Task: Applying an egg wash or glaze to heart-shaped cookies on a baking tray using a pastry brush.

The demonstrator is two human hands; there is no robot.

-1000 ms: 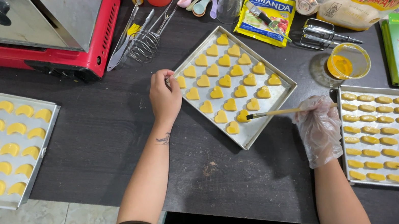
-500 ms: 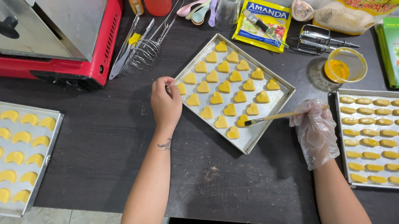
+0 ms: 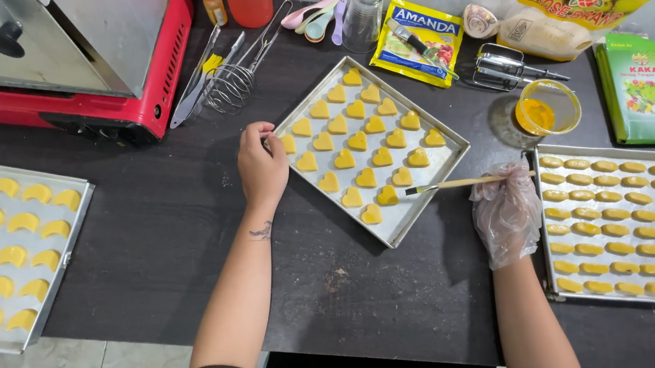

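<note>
Brush [image 3: 462, 183] has slid onto the next heart cookie [image 3: 387, 195].
Gloved right hand [image 3: 507, 213] pinches its handle; left hand [image 3: 261, 165], fingers curled, steadies the tray [image 3: 454, 160]. Glazing continues; next needs light strokes.

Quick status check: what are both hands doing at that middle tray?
Left hand grips the tray rim. Gloved right hand holds brush, tip at a heart cookie. Nothing in between.

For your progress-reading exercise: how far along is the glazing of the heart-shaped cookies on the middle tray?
Done: hard to judge; no clear difference in shine shows among the heart cookies. In hand: the gloved right hand holds a brush at the near row, while the left hand steadies the middle tray. How many hearts are left cannot be told.
</note>
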